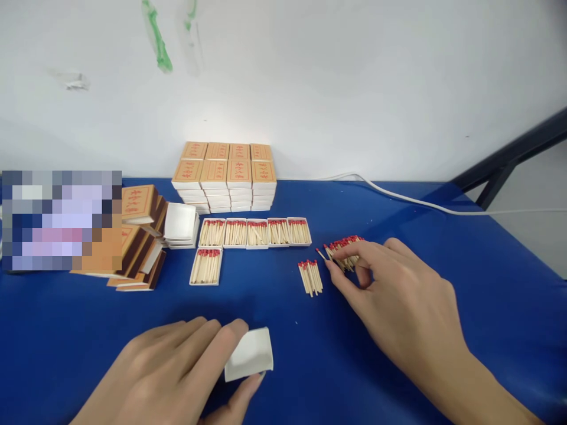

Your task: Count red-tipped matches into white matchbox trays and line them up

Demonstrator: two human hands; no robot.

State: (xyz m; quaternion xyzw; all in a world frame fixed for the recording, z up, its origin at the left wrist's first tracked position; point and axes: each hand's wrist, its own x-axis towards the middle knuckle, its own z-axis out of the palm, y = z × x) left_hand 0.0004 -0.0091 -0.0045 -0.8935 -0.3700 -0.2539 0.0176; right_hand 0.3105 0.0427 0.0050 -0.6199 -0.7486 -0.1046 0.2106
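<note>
Left hand: the left hand is closed round an empty white cardboard tray, with the fingers pressed together over its left edge and the thumb beneath. The tray is held low over the blue table, near its front.
Right hand: the right hand is laid on a loose heap of red-tipped wooden matches, fingers curled, tips among the sticks. Whether any stick is pinched cannot be told.
Risk, heap: sticks could be scattered or rolled apart if the fingertips are dragged sideways.
Risk, bundle: the small squared bundle of matches, just left of the fingertips, could be knocked askew by the thumb.
Risk, tray: the thin card could be crushed if it is gripped hard.
Count, filled white trays: six, five in a row and one in front.
Count, match groups: two, the heap and the bundle.
Count, stacked orange closed matchboxes: eight are seen on top; the layers below cannot be counted surely.
Count, spare empty trays: a short stack, number unclear.
</note>
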